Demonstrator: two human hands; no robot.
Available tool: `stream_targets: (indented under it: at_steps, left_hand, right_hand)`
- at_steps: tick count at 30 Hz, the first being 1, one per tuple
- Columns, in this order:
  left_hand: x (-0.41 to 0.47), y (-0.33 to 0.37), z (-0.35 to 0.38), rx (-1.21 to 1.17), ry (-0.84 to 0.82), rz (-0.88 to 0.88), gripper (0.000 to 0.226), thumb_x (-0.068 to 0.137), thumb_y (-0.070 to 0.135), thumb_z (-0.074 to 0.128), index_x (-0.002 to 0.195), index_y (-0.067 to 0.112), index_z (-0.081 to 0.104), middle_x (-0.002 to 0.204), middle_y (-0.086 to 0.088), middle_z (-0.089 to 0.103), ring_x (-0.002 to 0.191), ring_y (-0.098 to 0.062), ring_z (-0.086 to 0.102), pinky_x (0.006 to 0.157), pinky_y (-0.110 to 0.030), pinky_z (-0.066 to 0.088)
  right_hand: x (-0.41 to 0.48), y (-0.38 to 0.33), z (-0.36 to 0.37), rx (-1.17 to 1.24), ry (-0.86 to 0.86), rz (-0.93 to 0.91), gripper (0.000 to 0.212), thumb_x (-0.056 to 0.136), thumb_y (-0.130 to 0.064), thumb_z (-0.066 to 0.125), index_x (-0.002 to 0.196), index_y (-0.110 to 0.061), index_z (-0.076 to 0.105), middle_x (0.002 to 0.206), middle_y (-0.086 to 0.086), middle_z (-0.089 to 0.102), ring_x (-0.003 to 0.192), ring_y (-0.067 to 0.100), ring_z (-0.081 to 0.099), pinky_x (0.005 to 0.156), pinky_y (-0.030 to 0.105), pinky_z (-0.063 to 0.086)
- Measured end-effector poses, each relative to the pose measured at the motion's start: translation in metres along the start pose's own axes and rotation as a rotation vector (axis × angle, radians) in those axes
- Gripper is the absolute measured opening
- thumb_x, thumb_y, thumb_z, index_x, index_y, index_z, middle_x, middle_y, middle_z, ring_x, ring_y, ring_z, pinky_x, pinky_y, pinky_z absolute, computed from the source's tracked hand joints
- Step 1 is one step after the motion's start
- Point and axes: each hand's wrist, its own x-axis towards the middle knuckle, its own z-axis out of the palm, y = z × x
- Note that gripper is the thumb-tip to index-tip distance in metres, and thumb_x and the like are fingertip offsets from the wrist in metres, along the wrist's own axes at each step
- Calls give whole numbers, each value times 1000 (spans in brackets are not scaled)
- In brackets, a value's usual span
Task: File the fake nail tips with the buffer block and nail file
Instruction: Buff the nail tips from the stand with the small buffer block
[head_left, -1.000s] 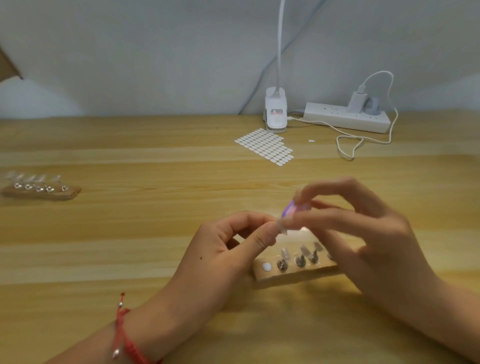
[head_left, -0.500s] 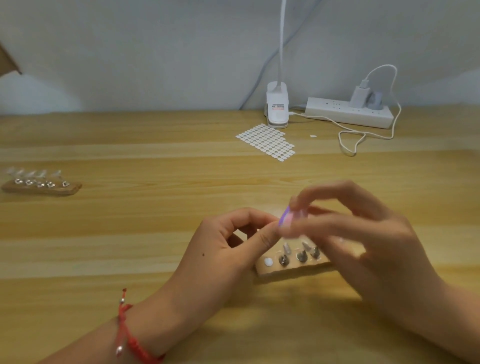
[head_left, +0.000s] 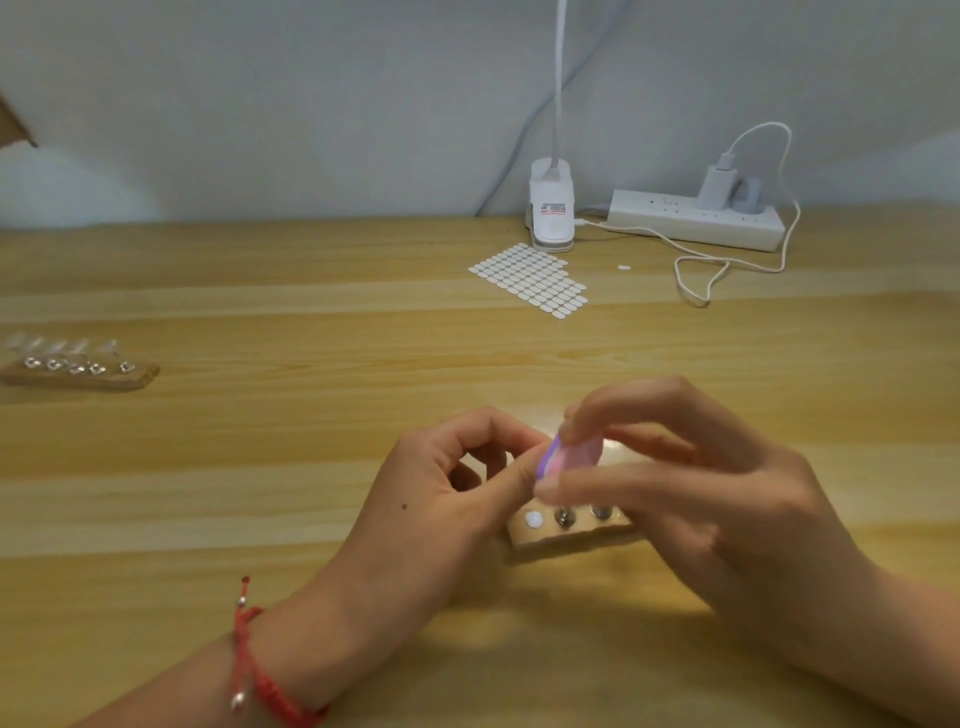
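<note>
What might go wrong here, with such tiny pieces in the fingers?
The buffer block is pinched by fingertips of the right hand, so the grip may slip. It sits against the thumb of the left hand, which it might scrape. Both hands hover over the wooden holder and might knock it.

pink-and-purple buffer block (head_left: 566, 457), red bracelet (head_left: 249, 670), white power strip (head_left: 691, 218), tan table (head_left: 260, 467)

Left hand (head_left: 447, 499), right hand (head_left: 727, 499) mid-bench (head_left: 260, 467), buffer block (head_left: 571, 456) between them, over nail stand (head_left: 566, 538). Second stand (head_left: 78, 373) far left. Sticker sheet (head_left: 530, 278) behind; lamp base (head_left: 551, 213), power strip (head_left: 696, 221) at back edge.
</note>
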Motion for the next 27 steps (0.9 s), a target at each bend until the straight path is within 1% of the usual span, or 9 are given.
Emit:
stream_targets:
  at_steps: [2,5,9,11,13,16,19,22,27]
  left_hand:
    - [0,0,-1,15,14,6,29,67,60,65,74,32,71,63,3,51,48,-7,33,45,-14,28]
    - [0,1,-1,23,-13,18,28,68,57,65,75,31,71,66,-9,56,50,-11,38,46,-18,31]
    - [0,1,-1,24,14,23,29,67,59,66,75,32,72,67,-7,56,51,-9,35,48,-17,30]
    - [0,1,0,29,-7,28,30,68,59,66,76,31,72,73,-15,59,53,-14,37,49,-23,31]
    - [1,0,-1,23,9,20,31,66,59,66,75,30,72,73,-15,58,53,-14,38,49,-23,31]
    - [0,0,-1,28,23,18,31,65,60,67,74,31,72,67,-8,55,52,-10,36,48,-17,31]
    - [0,0,-1,26,13,16,30,66,59,66,73,30,71,70,-14,58,53,-12,39,48,-20,33]
    - [0,-1,-1,30,28,15,31,67,60,66,73,29,70,68,-9,56,51,-9,36,48,-17,30]
    - [1,0,-1,24,34,10,29,68,56,67,73,28,71,65,-9,57,50,-7,36,47,-18,30]
  right_hand:
    - [0,1,-2,-7,18,36,45,82,20,59,108,-15,70,107,13,59,105,16,62,93,24,52]
    - [0,-1,1,11,9,-3,50,84,23,54,108,-19,69,107,13,59,104,22,63,86,32,56]
    - [0,1,0,-7,31,49,40,84,17,58,107,-13,71,107,13,59,104,14,62,94,24,52]
    - [0,-1,2,-3,21,22,40,88,15,55,108,-17,69,107,12,59,104,22,63,94,28,52]
    - [1,0,2,-5,5,2,37,91,13,54,109,-16,69,107,12,59,103,26,63,93,32,53]
    - [2,0,-1,-15,40,45,34,89,12,57,107,-13,71,105,14,59,103,18,63,95,25,51]
    - [1,0,1,-10,-7,-27,38,89,14,55,108,-16,71,107,9,60,105,22,62,91,28,52]
    - [2,5,-1,-16,14,40,41,83,19,59,106,-12,71,106,14,59,103,21,64,93,27,54]
    - [0,3,-1,-27,-23,-22,37,85,16,60,105,-12,74,107,12,60,103,23,63,91,31,54]
